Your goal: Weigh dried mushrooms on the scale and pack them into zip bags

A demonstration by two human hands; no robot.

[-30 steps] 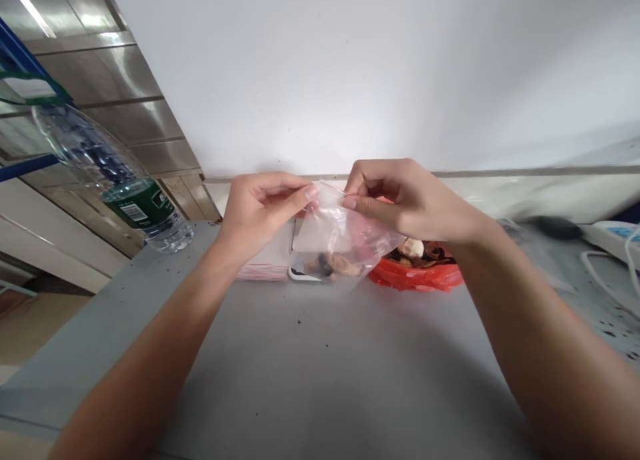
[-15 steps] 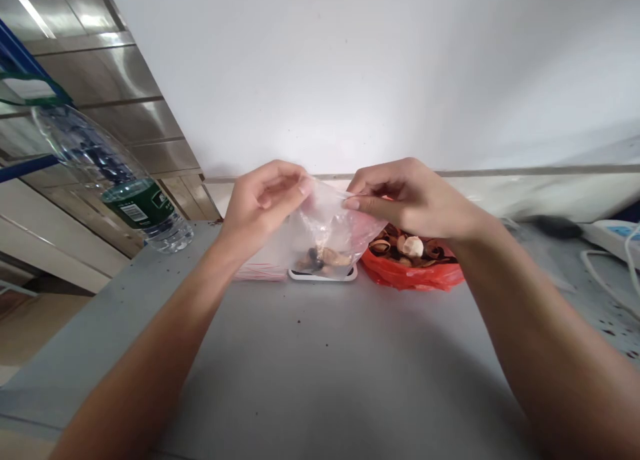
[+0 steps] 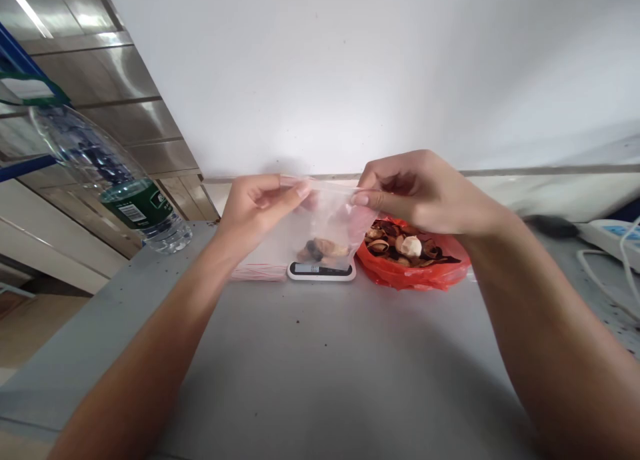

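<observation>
A clear zip-lock bag (image 3: 327, 217) hangs between my two hands, with brown dried pieces (image 3: 323, 249) at its bottom. My left hand (image 3: 267, 203) pinches the top left corner of the bag between thumb and fingers. At the bag's top right, my right hand (image 3: 407, 187) is closed on the edge in the same way. Just beneath and behind the bag lies a small white digital scale (image 3: 320, 275); its display shows, but the digits are too small to read. Left of the scale is a stack of clear bags with red edges (image 3: 257, 272).
A red plastic bag (image 3: 415, 273) full of dried brown pieces and shells stands right of the scale. A large water bottle (image 3: 130, 187) is at the left table edge. A white power strip (image 3: 610, 237) with cables lies far right. A white wall (image 3: 320, 80) rises behind the table.
My right hand has moved slightly right and up, drawing the bag's top edge straighter. The bag has lifted a little, uncovering the scale's display.
</observation>
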